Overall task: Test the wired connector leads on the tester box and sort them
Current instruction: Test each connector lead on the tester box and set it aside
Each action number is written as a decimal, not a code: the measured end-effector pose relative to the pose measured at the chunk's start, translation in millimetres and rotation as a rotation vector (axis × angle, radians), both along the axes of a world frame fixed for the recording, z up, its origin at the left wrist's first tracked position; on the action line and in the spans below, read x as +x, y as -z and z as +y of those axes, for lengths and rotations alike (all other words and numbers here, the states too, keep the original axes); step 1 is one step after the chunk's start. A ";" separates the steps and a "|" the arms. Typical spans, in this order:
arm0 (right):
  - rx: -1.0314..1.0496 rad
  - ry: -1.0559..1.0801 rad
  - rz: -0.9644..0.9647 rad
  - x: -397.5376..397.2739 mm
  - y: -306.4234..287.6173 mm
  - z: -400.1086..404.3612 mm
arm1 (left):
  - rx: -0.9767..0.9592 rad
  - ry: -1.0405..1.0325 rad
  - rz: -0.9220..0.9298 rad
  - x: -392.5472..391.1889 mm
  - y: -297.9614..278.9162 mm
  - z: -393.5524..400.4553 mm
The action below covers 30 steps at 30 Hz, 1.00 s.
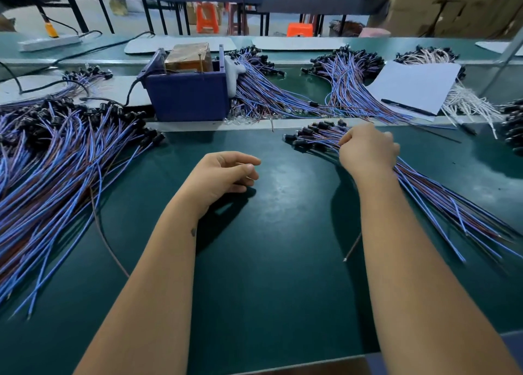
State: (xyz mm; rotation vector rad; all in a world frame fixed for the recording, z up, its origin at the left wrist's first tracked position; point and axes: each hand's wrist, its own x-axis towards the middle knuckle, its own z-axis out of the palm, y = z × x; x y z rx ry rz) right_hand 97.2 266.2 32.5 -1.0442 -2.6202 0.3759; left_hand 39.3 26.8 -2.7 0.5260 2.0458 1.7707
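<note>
Tester box [188,91], dark blue, stood at the far edge of the green tabletop [283,233]; all positions below are taken from it.

Right hand [368,151]: nearer the person and to the right of the box, resting on a fanned bundle of blue-and-brown leads [441,202]. Fingers curled into the wires close to the black connector ends [314,132], apparently pinching one or a few leads. How many could not be told, since the hand hid the grip.

Left hand [226,173]: nearer the person, almost straight in front of the box. Fingers loosely curled, holding nothing, just above the tabletop.

Large pile of leads [62,165] lay left of the box and nearer the person. Two more heaps [348,83] lay right of the box at about its depth. A white sheet [416,87] with a pen [404,107] lay farther right again.

Judged step: picking the next lead for testing.

Risks:
- Wires in the right bundle overlapped closely, so a pull could drag neighbours out and scatter the fan.
- Piles looked alike, so a tested lead dropped carelessly could land among untested ones.
- A stray lead [352,246] lay loose, well in front of the box, under the right forearm; the arm might sweep it away.
</note>
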 end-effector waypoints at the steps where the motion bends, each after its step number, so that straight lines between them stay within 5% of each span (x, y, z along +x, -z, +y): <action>1: 0.033 0.040 -0.035 -1.7 0.0 -3.9 | -0.009 -0.022 0.015 -0.3 0.5 0.9; 6: 0.060 -0.002 -0.005 -19.0 -0.2 -48.7 | -0.103 -0.343 0.192 -5.1 2.5 1.1; 11: -0.109 -0.326 0.159 -46.3 11.4 -115.8 | -0.520 -0.743 0.481 -15.4 5.1 -22.2; 14: -0.210 -0.502 0.152 -50.5 33.6 -143.1 | -0.722 -0.871 0.377 -20.7 5.8 -39.8; 18: -0.207 -0.505 0.147 -55.1 46.4 -141.2 | -0.863 -0.863 0.184 -24.8 2.7 -52.0; 30: -0.285 -0.556 0.161 -49.7 47.2 -137.8 | -0.889 -0.822 0.264 -27.6 5.4 -48.3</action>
